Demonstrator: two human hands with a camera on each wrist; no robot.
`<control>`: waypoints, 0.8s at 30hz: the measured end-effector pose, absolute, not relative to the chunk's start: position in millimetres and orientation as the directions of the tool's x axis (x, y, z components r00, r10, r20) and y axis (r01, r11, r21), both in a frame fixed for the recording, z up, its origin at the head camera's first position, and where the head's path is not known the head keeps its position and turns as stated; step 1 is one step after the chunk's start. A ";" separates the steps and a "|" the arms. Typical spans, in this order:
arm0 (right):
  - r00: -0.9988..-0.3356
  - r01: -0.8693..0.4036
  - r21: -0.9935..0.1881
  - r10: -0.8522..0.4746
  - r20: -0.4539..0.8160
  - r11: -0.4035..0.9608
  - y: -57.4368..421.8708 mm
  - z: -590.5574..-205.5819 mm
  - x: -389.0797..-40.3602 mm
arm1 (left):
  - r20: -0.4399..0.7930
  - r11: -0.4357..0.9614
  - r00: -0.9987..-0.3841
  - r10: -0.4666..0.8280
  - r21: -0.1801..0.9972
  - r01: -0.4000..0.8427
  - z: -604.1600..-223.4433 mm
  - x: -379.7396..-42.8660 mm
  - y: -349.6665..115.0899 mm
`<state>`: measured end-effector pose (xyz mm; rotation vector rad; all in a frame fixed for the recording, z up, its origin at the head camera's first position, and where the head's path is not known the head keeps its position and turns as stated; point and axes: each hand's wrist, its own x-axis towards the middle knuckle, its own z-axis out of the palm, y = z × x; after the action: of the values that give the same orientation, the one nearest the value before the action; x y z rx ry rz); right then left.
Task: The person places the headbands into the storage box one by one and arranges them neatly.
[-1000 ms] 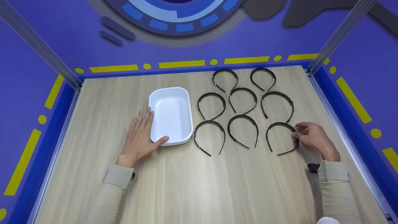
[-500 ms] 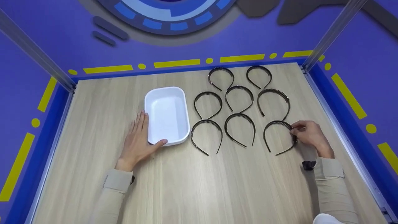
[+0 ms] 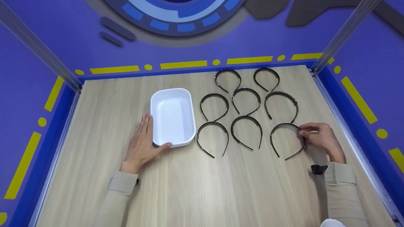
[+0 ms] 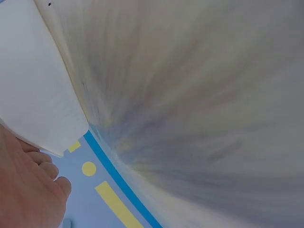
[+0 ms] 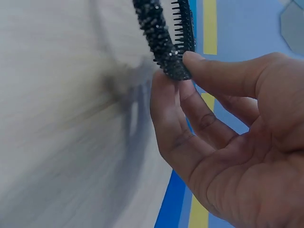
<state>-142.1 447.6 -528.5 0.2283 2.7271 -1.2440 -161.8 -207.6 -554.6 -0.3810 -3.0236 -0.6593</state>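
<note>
My right hand (image 3: 323, 138) pinches the right side of a black toothed headband (image 3: 274, 138) at the front right of the group. In the right wrist view, thumb and fingers close on this headband (image 5: 159, 38), whose surface looks dark and glittery. My left hand (image 3: 142, 146) lies with straight fingers along the left side of a white rectangular tub (image 3: 173, 121), its thumb at the near left corner. The left wrist view shows the loosely bent fingers of the left hand (image 4: 33, 185) beside the tub's white wall (image 4: 38, 76). No headband is seen inside the tub.
Several more black headbands lie right of the tub, among them a near one (image 3: 226, 134), a middle one (image 3: 259, 132) and a larger one (image 3: 296, 108). Purple walls with metal corner posts (image 3: 344, 34) bound the wooden table (image 3: 221, 189) at the back and sides.
The right hand has taken hold of the front right headband, whose lower ends have shifted slightly right and toward me. The left hand has slid slightly back along the tub.
</note>
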 end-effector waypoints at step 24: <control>-0.996 0.063 -0.867 -0.021 -0.085 0.494 387.0 -480.3 -179.7 | 0.102 0.885 -0.959 0.264 0.371 0.283 -555.7 -164.2 -206.7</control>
<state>-179.7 387.0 -480.3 0.0371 2.6423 -1.5385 -164.2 -206.7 -555.7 -0.4355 -3.0022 -0.6018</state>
